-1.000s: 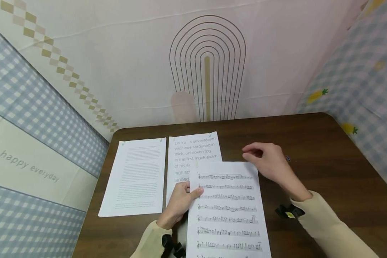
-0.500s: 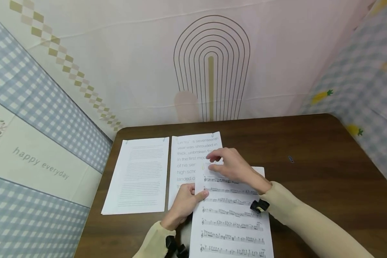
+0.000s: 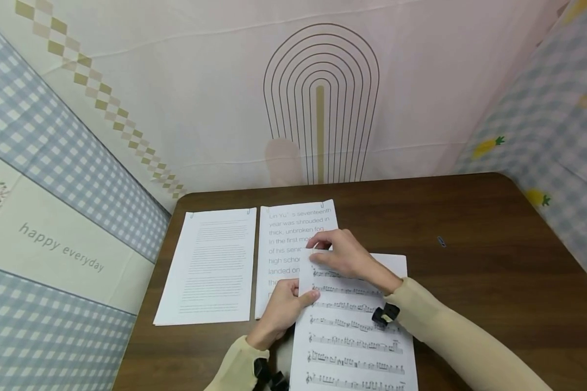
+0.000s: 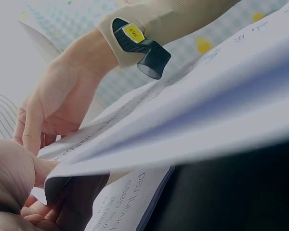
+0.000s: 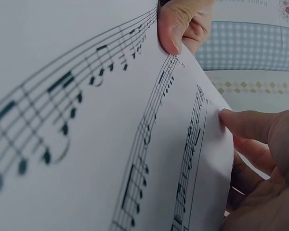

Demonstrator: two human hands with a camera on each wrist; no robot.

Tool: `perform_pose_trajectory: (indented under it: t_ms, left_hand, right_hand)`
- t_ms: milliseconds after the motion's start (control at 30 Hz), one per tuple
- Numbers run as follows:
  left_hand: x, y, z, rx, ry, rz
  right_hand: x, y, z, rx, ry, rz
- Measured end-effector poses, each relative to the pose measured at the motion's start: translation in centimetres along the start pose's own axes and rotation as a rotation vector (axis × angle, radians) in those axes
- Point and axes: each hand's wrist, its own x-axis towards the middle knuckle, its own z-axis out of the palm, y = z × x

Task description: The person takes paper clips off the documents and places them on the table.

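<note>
Printed sheet music [image 3: 354, 339], a sheet or stack held tilted up off the table, is between both hands. My left hand [image 3: 282, 305] grips its left edge, thumb on the printed side and fingers behind. My right hand [image 3: 344, 254] is at its top left corner; in the right wrist view the thumb [image 5: 243, 122] lies on the front and the other fingers go behind the top edge, pinching it. The corner itself is partly covered by these fingers. Behind the music lies a large-print text sheet [image 3: 279, 266] with a paper clip [image 3: 322, 205] on its top edge.
To the left lies a stack of small-print pages [image 3: 210, 271], clipped at both top corners. A loose blue paper clip [image 3: 441, 241] lies on the brown table [image 3: 484, 217], right of the music. Patterned cloth [image 3: 215, 108] hangs behind the table.
My right hand has moved left from beside the music's top right to its top left corner and now pinches it. The blue paper clip has come into full view. The left hand keeps its grip.
</note>
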Motion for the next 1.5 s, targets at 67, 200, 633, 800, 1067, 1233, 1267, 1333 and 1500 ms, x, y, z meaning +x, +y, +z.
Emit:
perform_pose_trajectory:
  t_ms: [67, 200, 633, 800, 1067, 1233, 1267, 1333, 1500]
  left_hand:
    - [0.0, 0.0, 0.0, -0.001, 0.002, -0.007]
    - [-0.1, 0.0, 0.1, -0.011, 0.002, -0.011]
    - [0.1, 0.0, 0.2, -0.024, -0.005, -0.024]
    - [0.2, -0.1, 0.3, -0.022, -0.011, -0.027]
    - [0.2, 0.1, 0.2, -0.012, -0.015, -0.031]
    - [0.1, 0.0, 0.4, -0.014, -0.014, -0.037]
    - [0.0, -0.1, 0.5, -0.016, -0.013, -0.043]
    - [-0.1, -0.3, 0.6, -0.021, -0.015, -0.059]
    - [-0.3, -0.6, 0.8, -0.025, -0.010, -0.082]
  right_hand:
    - [-0.1, 0.1, 0.0, 0.008, 0.004, 0.005]
    - [-0.1, 0.5, 0.2, 0.019, 0.005, -0.001]
    - [-0.1, 1.0, 0.4, 0.050, 0.030, -0.018]
    - [-0.2, 0.9, 0.2, 0.056, 0.032, -0.010]
    - [-0.1, 1.3, 0.3, 0.074, 0.042, -0.002]
    - [0.2, 1.4, 0.0, 0.094, 0.058, 0.027]
    - [0.3, 1.4, -0.1, 0.102, 0.067, 0.030]
    - [0.5, 1.6, -0.4, 0.118, 0.089, 0.035]
    - [0.4, 1.8, -1.6, 0.148, 0.118, 0.056]
